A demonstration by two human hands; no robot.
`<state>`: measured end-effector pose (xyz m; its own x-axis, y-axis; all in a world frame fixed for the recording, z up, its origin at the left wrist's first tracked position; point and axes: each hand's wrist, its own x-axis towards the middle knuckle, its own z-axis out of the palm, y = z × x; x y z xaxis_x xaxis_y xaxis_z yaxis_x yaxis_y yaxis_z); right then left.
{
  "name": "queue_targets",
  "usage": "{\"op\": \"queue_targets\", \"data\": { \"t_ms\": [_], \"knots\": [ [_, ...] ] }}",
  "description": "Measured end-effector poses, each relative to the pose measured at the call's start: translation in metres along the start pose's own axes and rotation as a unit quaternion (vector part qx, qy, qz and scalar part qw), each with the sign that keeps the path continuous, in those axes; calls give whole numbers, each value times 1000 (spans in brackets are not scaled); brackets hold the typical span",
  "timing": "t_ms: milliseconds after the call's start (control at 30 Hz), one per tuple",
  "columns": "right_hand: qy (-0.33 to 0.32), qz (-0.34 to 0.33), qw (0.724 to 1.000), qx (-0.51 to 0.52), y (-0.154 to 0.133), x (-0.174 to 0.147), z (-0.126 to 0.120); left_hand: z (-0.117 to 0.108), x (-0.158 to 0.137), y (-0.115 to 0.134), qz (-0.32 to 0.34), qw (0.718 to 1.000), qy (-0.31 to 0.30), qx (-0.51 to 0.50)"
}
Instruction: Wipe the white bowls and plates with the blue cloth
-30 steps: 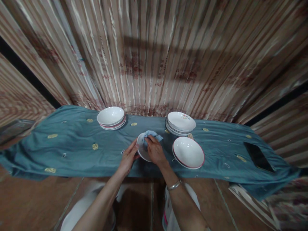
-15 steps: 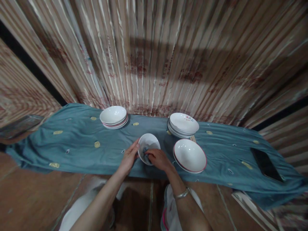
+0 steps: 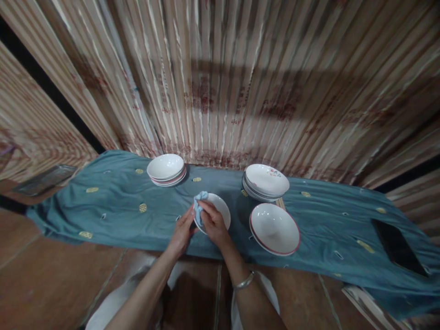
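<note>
A white bowl [image 3: 222, 208] is in front of me, over the near middle of the cloth-covered table. My left hand [image 3: 182, 232] grips its left side, thumb near the rim and fingers partly hidden beneath. A light blue cloth [image 3: 200, 206] lies over the bowl's left rim, pinched in my right hand [image 3: 213, 222], which reaches across the bowl. To the right stand red-rimmed bowls [image 3: 275, 228], one nested in another. Behind them is a stack of white bowls [image 3: 266, 179], the top one with a flower print.
Another stack of bowls [image 3: 167, 167] stands at the back left. A dark phone-like slab [image 3: 397, 245] lies at the right on the green-blue tablecloth [image 3: 120, 215]. A curtain [image 3: 220, 91] hangs close behind the table. A tray-like object [image 3: 46, 179] is beyond the left end.
My right hand has brought the cloth from inside the bowl up to its left rim. The left hand still holds the bowl. The whole view has shifted slightly.
</note>
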<state>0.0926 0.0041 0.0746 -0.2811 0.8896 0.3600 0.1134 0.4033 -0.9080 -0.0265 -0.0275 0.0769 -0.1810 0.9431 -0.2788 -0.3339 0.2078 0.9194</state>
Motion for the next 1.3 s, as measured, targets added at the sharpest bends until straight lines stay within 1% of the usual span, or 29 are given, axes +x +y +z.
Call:
{"op": "queue_targets", "data": {
  "t_ms": [133,233,433,600,700,867,1067,1200,1300],
  "knots": [
    [4,-46,992,-117,0,5,2,-1,-7,1,-6,1000,15,9],
    [14,-48,979,-199,3,8,-4,0,-12,4,-9,999,10,31],
    [61,-14,953,-297,20,10,-22,7,-16,10,-7,998,-21,52],
    [86,39,940,-328,35,4,-32,11,-12,11,-18,999,-26,43],
    [90,40,944,-314,41,1,-35,11,-10,12,-23,998,-35,39],
    [73,13,967,-244,43,1,-37,8,-7,10,-28,998,-45,42],
    [44,-10,988,-146,29,-3,-23,4,-3,6,-22,998,-43,27],
    [7,-11,998,-59,18,-7,-13,-1,3,-1,-22,1000,-11,8],
    [-36,4,999,17,11,-8,-16,-2,6,-3,-28,1000,5,-5]
  ]
}}
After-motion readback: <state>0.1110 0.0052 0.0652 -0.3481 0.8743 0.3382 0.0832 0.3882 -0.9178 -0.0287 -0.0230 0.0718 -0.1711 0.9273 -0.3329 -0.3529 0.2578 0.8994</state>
